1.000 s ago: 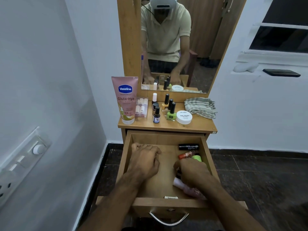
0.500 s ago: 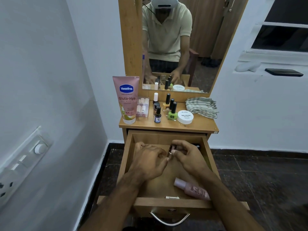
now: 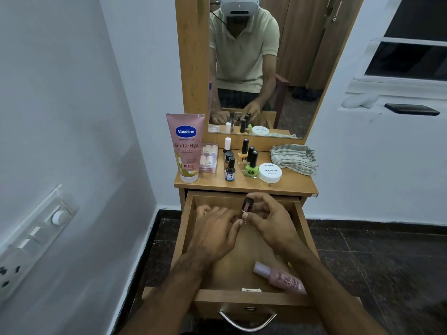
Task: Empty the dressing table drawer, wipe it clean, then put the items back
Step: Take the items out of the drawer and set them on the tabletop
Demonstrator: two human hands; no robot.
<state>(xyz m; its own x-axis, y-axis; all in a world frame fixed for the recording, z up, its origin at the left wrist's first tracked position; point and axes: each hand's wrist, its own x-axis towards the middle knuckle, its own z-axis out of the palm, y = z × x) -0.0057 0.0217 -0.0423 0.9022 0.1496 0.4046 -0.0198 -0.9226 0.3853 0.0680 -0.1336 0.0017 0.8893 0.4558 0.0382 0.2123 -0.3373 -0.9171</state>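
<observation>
A switch panel (image 3: 31,240) with a round white knob (image 3: 58,216) is fixed to the white wall at the left. At the right, a window ledge (image 3: 377,108) carries a white lump (image 3: 360,100) and, just beside it, a flat black phone (image 3: 412,109). Dark speckled floor tiles (image 3: 377,250) run along the wall's foot.

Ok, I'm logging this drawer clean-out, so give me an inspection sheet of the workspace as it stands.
Surface: wooden dressing table top, crowded.
Job's things: drawer pulled open; pink bottle lying inside near the front; small nail polish bottle lifted above the drawer.
Clutter: Vaseline tube, nail polish bottles, white round tub, checked cloth on top.
Hands: right hand pinches the small bottle; left hand touches its base, fingers loosely curled.
Cables: nothing seen.
Surroundings: mirror, wall switchboard, dark tiled floor.
</observation>
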